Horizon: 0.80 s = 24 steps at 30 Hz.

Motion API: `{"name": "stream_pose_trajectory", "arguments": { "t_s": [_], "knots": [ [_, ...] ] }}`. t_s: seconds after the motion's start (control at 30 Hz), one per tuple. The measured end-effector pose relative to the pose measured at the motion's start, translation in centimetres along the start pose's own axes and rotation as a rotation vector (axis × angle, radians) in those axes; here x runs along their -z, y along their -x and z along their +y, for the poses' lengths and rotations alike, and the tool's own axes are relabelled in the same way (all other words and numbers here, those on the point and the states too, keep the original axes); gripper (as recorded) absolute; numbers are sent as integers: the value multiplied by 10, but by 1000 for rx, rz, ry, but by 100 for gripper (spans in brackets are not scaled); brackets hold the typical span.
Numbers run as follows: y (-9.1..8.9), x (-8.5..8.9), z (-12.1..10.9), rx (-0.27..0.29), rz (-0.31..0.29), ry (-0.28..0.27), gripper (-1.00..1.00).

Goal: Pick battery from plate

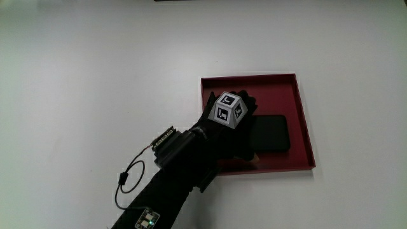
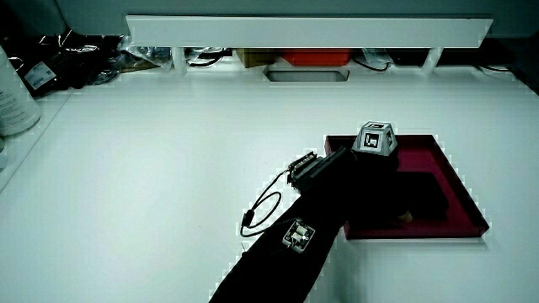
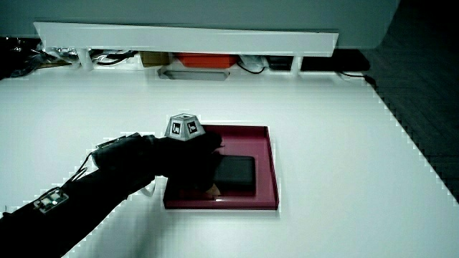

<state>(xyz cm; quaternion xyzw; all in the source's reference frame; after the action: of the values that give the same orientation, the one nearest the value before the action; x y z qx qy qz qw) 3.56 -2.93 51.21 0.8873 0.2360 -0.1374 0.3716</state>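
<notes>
Spreading wide and white: the bench [image 1: 95, 70], carrying everything here, with a low white partition [image 2: 307, 32] running along its edge farthest from the person.

Lying flat on the bench, well in from its edges: a square dark-red plate [image 1: 304, 114] with a low raised rim, also showing in both side views [image 2: 459, 181] [image 3: 267, 168].

Reaching across the bench and over the plate's near corner: a black-sleeved forearm [image 1: 175, 168], with a small device strapped at the wrist and a thin looping cable [image 1: 127, 181] hanging beside it.

Hovering over the inside of the plate, covering much of its floor: the gloved hand [image 1: 232, 130], carrying a small patterned cube [image 1: 229, 109] on its back, seen too in both side views [image 2: 375, 139] [image 3: 185, 127].

Lying flat on the plate's floor, just beside the hand and partly under it: a flat black rectangular battery [image 1: 272, 132], also showing in a side view [image 3: 238, 172].

Pointing down toward the battery: the fingers, hidden under the glove and cube; cannot tell whether closing on anything or spreading loose.
</notes>
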Motion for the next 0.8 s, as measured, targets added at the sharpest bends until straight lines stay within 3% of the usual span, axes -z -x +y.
{"name": "stream_pose_trajectory", "arguments": {
  "t_s": [0.17, 0.43, 0.53, 0.73, 0.8],
  "knots": [
    [7, 17, 8, -27, -7, 41, 0],
    [6, 21, 10, -26, 26, 38, 0],
    [6, 21, 8, -16, 13, 28, 15],
    [3, 20, 4, 39, 21, -68, 45],
    [3, 21, 4, 52, 9, -77, 55]
  ]
}}
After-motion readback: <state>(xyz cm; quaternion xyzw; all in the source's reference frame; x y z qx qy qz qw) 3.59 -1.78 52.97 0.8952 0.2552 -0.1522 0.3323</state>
